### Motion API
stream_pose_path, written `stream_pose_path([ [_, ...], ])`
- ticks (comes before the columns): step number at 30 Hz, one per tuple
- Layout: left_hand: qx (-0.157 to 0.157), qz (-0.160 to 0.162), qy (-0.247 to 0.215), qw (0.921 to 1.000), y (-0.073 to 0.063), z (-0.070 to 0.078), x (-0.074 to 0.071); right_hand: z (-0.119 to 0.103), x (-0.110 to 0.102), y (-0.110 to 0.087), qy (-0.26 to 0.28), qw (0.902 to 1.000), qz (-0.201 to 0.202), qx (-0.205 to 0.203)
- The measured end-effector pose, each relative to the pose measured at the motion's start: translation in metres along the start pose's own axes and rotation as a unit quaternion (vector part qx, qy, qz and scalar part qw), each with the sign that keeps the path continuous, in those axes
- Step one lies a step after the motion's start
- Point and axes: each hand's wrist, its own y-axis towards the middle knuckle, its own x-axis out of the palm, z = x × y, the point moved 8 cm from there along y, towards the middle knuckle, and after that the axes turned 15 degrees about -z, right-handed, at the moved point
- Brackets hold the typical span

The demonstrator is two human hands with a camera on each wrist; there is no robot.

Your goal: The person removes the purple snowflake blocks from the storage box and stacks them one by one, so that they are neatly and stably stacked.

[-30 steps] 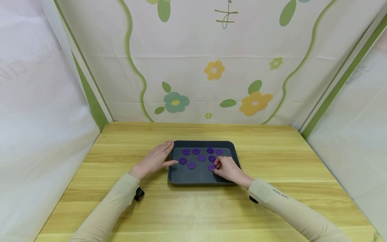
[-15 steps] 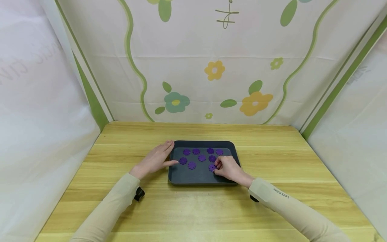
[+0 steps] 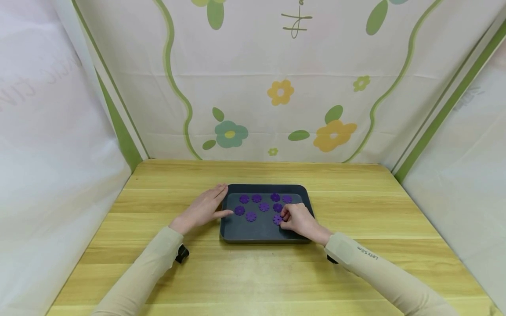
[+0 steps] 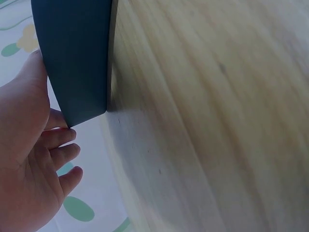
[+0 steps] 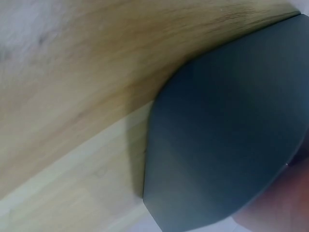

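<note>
A dark grey rectangular tray [image 3: 241,231] lies on the table with several purple notched plastic discs, such as this disc [image 3: 251,216], flat on its floor. My left hand [image 3: 201,207] rests at the tray's left end, fingers straight along the rim and thumb reaching over it. In the left wrist view, the left hand [image 4: 29,145] sits against the tray's outer wall [image 4: 77,63]. Over the tray's right half, my right hand [image 3: 300,219] pinches a purple disc [image 3: 276,220] at its right edge between thumb and fingers. The right wrist view shows mostly tray wall [image 5: 222,125], hiding the fingertips.
The wooden table [image 3: 253,276] extends around the tray on all sides. A printed fabric curtain [image 3: 253,87] stands behind it, with white curtains at left and right. Two more discs [image 3: 278,207] [image 3: 287,199] lie close to the right hand.
</note>
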Motion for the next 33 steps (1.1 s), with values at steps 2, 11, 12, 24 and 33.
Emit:
stream_pose_path([
  [2, -0.001, 0.001, 0.003, 1.0000, 0.000, -0.001, 0.001, 0.000, -0.001, 0.000, 0.000, 1.0000, 0.001, -0.002],
  [11, -0.010, -0.008, 0.009, 0.9999, 0.001, -0.001, 0.001, 0.001, -0.003, -0.001, 0.001, 0.9999, 0.004, -0.014],
  [12, -0.012, -0.010, 0.011, 0.9998, 0.001, -0.001, 0.001, 0.001, -0.004, -0.001, 0.003, 0.9999, 0.005, -0.016],
  [24, -0.027, -0.026, 0.035, 0.9987, 0.002, -0.002, 0.002, 0.004, -0.021, -0.002, 0.017, 0.9998, 0.008, -0.003],
  [33, -0.027, -0.026, 0.036, 0.9987, 0.002, 0.000, 0.001, 0.010, -0.030, -0.006, 0.033, 0.9994, 0.000, 0.009],
])
